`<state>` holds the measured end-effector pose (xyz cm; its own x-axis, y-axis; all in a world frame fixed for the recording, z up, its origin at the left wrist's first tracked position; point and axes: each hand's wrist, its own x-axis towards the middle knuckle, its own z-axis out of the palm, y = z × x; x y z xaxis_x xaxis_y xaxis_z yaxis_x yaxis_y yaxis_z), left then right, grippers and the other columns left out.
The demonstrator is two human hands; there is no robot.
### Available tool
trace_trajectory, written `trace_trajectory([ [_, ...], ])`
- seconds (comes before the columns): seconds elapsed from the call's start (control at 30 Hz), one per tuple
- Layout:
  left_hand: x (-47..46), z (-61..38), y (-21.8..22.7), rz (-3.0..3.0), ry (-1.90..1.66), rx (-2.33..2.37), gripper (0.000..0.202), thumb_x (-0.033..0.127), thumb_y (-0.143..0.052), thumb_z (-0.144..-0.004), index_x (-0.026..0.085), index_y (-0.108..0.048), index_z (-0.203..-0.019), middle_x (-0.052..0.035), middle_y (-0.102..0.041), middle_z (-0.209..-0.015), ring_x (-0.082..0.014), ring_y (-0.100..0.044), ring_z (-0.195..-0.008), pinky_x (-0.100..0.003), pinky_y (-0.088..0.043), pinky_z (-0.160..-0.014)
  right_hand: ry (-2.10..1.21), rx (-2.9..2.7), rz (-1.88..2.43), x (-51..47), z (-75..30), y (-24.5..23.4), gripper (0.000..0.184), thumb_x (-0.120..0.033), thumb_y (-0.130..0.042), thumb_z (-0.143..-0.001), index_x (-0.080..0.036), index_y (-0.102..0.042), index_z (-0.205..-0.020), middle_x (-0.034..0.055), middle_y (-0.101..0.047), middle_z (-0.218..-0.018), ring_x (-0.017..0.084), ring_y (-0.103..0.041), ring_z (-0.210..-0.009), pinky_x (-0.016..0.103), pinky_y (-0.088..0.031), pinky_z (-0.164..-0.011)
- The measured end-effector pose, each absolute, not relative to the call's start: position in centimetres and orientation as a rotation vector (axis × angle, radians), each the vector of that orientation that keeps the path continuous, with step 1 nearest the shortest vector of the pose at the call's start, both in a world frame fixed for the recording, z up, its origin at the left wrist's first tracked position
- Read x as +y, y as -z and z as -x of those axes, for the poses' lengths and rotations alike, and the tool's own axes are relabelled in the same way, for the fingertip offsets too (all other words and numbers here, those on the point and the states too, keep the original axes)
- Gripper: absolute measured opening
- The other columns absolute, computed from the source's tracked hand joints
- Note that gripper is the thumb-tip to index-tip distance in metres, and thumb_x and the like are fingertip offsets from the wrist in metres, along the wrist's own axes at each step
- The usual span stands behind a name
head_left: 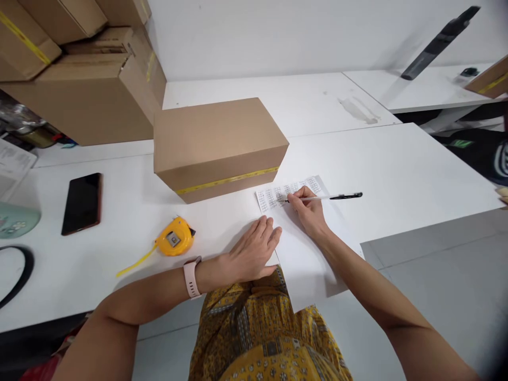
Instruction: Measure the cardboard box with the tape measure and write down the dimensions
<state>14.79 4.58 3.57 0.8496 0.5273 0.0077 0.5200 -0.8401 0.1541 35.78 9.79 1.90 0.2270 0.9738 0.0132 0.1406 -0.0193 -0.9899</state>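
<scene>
A pen with a clear barrel and black end is pinched in my right hand, its tip on a white sheet of paper. Rows of small handwriting fill the sheet's top part, and its lower end hangs over the table edge. My left hand lies flat beside the sheet's left edge, fingers stretched out and holding nothing. Behind both hands stands a closed cardboard box with a yellow measuring-tape strip along its front. Left of my left hand rests a yellow tape measure, a short length of blade pulled out.
A dark phone and a mint-green container lie at the left. Several cardboard boxes are stacked at the back left. A dark bottle stands tilted in view on another table at the far right. Part of another person shows at the right edge.
</scene>
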Motion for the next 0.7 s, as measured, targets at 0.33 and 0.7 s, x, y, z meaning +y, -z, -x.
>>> trace_trajectory([
  [0.33,4.4,-15.1,-3.5,-2.892,-0.107,0.83,0.083,0.052,-0.066,-0.087,-0.002,-0.041,-0.145,-0.0359,-0.041,-0.152,-0.0479,-0.037,-0.143,-0.06,-0.028,-0.116,-1.144,-1.302,1.344,8.5,-32.8,-2.2,0.031,-0.046,-0.073,-0.083,-0.023,-0.053,-0.08,-0.0041,-0.052,-0.066,0.011,-0.046,-0.057,0.028,-0.038,-0.054],
  [0.7,4.5,-15.2,-3.6,-2.964,-0.117,0.81,0.084,0.057,-0.064,-0.087,-0.005,-0.046,-0.14,-0.0335,-0.054,-0.138,-0.0452,-0.048,-0.133,-0.056,-0.034,-0.113,-1.011,-1.549,1.443,8.2,-33.1,-1.3,0.026,-0.039,-0.061,-0.091,-0.024,-0.046,-0.077,-0.006,-0.044,-0.06,0.011,-0.038,-0.052,0.027,-0.032,-0.049],
])
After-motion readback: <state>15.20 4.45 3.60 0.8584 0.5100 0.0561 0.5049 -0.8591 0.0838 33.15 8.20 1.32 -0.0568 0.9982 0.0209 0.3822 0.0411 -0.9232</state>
